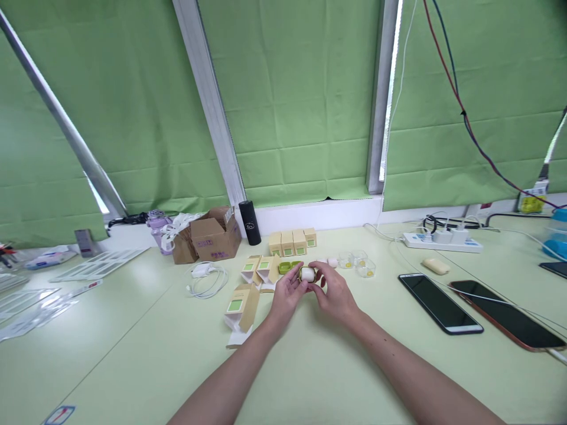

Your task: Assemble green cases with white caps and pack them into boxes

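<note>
Between my two hands is a small green case with a white rounded piece (308,274) in it. My left hand (287,293) grips its left side, and my right hand (332,289) has fingers round its right side. Just behind my left fingers lies an open green case (284,268). Opened small cardboard boxes (243,307) with green labels stand to the left of my hands, flaps out. Behind them, several similar boxes (287,242) stand in a row. Clear round containers (365,269) with yellow spots sit right of my hands, beside a small pink-white piece (332,262).
A white cable (208,277), an open brown carton (218,236), a black cylinder (250,223) and a purple bottle (157,230) are at the left. Two phones (439,303), a beige oval object (436,266) and a power strip (443,241) lie at the right.
</note>
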Demonstrator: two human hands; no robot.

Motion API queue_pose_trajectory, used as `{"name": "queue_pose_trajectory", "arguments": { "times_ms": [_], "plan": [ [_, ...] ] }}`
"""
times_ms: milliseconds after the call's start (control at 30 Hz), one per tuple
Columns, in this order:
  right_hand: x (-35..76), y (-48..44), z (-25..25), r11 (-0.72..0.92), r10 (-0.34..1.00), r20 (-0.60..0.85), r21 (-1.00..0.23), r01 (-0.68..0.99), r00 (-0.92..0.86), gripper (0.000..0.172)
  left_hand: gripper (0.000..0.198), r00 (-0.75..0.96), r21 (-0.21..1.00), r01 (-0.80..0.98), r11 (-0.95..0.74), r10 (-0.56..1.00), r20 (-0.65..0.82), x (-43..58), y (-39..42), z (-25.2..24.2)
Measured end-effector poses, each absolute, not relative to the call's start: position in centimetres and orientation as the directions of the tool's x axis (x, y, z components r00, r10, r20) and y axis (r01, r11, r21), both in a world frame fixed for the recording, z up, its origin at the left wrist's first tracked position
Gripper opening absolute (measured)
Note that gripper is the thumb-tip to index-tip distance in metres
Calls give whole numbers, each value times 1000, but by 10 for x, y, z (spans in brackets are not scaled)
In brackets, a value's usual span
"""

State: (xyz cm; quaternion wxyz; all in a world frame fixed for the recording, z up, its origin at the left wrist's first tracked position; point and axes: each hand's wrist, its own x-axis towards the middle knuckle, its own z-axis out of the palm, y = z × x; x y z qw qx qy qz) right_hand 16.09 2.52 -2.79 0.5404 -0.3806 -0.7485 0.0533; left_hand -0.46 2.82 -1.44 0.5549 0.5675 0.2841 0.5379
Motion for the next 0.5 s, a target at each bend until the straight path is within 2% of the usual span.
{"name": "queue_pose_trajectory", "arguments": {
  "times_ms": [100, 233, 500],
  "plan": [
    [161, 24, -25, 669, 679, 731, -576, 470, -69, 36, 70, 231, 941, -225, -252, 925, 303, -7, 26, -11],
    [160, 23, -19, 638, 736, 677, -699, 323, 13, 32, 58, 140, 939, -163, -301, 936, 324, -10, 28, -9],
    [158, 28, -17, 537, 837, 539, -842, 45, 91, 39, 42, 63, 926, -11, -377, 924, 377, -10, 30, -13]
  ]
}}
